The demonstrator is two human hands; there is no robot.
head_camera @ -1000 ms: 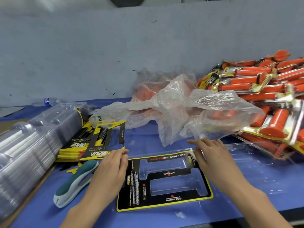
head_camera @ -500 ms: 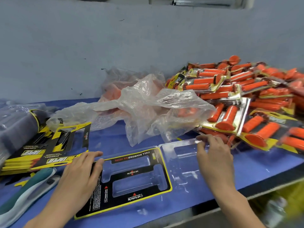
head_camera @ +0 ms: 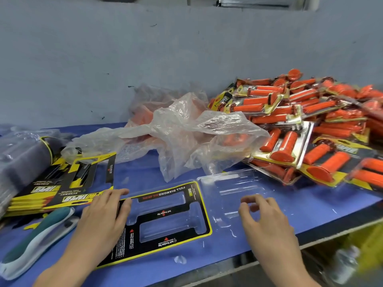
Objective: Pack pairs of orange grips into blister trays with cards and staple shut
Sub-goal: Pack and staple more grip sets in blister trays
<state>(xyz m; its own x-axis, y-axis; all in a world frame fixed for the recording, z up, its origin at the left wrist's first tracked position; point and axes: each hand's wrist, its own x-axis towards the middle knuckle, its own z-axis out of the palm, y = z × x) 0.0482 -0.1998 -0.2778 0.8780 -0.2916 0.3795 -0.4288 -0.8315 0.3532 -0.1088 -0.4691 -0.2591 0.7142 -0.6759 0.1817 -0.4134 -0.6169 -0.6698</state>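
1. Left hand [head_camera: 103,216]: lies flat, fingers straight and together, pressing on the left end of the card. It grips nothing.
2. Right hand [head_camera: 267,222]: over the clear right half of the tray, with fingers loosely curled, thumb near forefinger, and nothing held. The fingertips are blurred, so contact with the tray cannot be told.
3. Table [head_camera: 207,253]: blue covering, with its front edge running lower right.
4. Stapler [head_camera: 39,239]: teal and white, lying on its side left of the left hand and apart from it.
5. Tray [head_camera: 234,189]: clear blister, opened flat at centre. The left half carries the card. The right half is bare, with two empty moulded pockets.
6. Card [head_camera: 165,214]: black with a yellow border and two grip-shaped cut-outs, seated in the left half of the tray.
7. Card stack [head_camera: 62,189]: yellow and black cards, left of the tray and just behind the stapler.
8. Tray stack [head_camera: 20,154]: nested clear blisters at far left, blurred.
9. Bag [head_camera: 186,139]: crumpled clear plastic, behind the tray.
10. Grips [head_camera: 234,140]: loose orange pieces seen through the bag. None are in the tray.
11. Packs [head_camera: 310,125]: a heap of closed blisters, each showing orange pieces, at right rear beside the bag.
12. Wall [head_camera: 145,59]: grey, behind everything.
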